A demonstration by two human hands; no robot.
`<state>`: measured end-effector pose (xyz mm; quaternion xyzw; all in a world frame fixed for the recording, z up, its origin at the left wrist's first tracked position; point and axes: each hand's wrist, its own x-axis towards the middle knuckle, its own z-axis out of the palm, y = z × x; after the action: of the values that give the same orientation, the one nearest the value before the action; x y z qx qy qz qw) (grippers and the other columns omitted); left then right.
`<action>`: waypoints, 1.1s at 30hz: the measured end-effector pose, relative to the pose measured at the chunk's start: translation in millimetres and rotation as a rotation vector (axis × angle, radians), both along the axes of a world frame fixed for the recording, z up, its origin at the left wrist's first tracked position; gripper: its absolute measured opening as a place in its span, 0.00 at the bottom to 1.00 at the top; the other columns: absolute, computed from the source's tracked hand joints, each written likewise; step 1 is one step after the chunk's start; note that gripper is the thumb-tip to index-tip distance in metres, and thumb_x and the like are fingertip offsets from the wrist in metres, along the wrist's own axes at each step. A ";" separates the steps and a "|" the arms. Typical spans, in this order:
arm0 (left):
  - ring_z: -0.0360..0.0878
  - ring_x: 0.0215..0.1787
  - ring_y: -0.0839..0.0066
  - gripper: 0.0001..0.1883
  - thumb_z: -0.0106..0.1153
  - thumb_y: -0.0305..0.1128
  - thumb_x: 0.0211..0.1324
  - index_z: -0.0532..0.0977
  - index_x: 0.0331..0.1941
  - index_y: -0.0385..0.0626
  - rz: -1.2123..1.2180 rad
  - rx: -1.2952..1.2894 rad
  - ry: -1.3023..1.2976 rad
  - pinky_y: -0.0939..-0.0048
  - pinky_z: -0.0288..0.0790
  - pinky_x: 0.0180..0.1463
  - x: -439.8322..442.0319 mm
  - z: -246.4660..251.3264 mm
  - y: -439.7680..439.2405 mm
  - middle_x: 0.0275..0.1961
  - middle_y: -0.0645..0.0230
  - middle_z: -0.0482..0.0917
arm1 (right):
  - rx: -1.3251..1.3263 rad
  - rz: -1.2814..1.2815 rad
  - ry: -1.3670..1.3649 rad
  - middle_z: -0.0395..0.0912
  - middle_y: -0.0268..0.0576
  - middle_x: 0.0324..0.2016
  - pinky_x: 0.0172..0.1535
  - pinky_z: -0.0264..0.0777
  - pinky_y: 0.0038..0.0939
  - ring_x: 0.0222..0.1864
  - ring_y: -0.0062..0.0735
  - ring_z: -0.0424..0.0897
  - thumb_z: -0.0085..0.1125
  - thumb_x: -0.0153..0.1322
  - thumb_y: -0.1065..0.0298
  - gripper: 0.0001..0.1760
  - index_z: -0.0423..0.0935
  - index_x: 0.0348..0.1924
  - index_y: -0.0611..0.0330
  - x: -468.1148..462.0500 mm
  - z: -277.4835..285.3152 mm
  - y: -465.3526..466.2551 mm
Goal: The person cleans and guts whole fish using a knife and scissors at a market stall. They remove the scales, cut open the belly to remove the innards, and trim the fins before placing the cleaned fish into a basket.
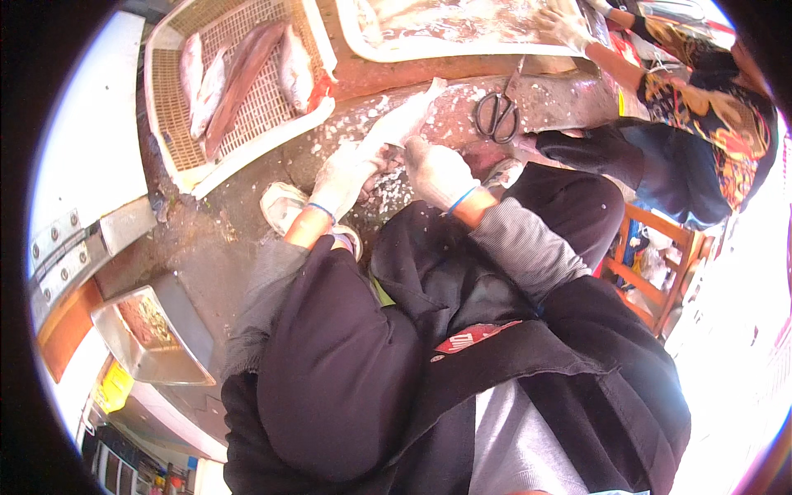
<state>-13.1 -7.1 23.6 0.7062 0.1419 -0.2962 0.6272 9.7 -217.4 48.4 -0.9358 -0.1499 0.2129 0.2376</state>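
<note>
In a white knit glove, my left hand (339,182) grips a pale silvery fish (405,117) near its near end, while the tail points up and away to the right. My right hand (437,174), gloved the same way, is curled close beside the fish's near end. A thin edge shows by its fingers, but whether it holds a tool is hidden. Below the hands, dark wet scraps and pale scales (396,185) lie on the wet ground between my shoes. Black-handled scissors (497,116) lie beyond my right hand, blades pointing away.
A white-rimmed plastic basket (247,164) holds several fish at upper left. Fish and water fill a white tub (433,51) at the top. A co-worker's gloved hand (564,30) reaches into it. A metal dustpan-like container (176,359) is at lower left; a wooden chair (659,226) stands right.
</note>
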 end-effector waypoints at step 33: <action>0.77 0.62 0.57 0.21 0.64 0.39 0.58 0.79 0.54 0.45 -0.451 0.736 -1.233 0.54 0.71 0.65 5.0 -40.7 -13.7 0.57 0.61 0.80 | -0.244 -0.285 0.077 0.86 0.66 0.37 0.49 0.80 0.52 0.44 0.58 0.87 0.51 0.74 0.60 0.20 0.81 0.48 0.68 41.3 7.6 28.4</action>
<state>-8.0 -20.8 -17.1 0.9200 -0.2932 0.0981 0.2407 51.0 -189.0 56.0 -0.9606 0.0203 0.2294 0.1557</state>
